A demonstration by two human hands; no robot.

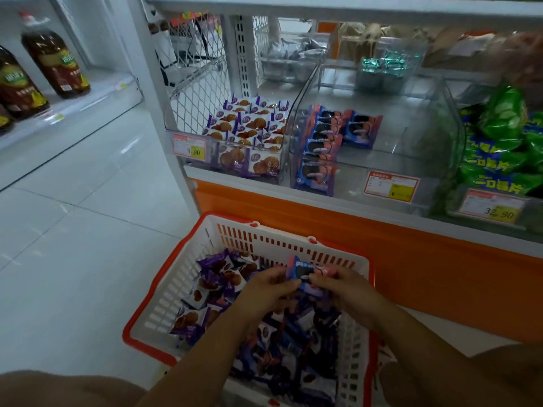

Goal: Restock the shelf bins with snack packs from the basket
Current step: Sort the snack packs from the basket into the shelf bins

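Note:
A white basket point(164, 292) with an orange rim stands on the floor, full of purple waffle packs point(217, 277) and blue-and-pink cookie packs point(293, 342). Above it my left hand point(264, 292) and my right hand point(343, 289) together grip a small stack of blue-and-pink cookie packs point(302, 271). On the shelf, the left clear bin point(232, 160) holds purple waffle packs. The middle clear bin point(382, 133) holds a row of the blue-and-pink cookie packs point(323, 142) at its left side.
A third bin at the right holds green snack bags point(496, 142). Price tags point(189, 146) hang on the bin fronts. An orange shelf base point(411, 259) runs behind the basket. Dark bottles point(55, 63) stand on a shelf at the far left, across a white tile floor.

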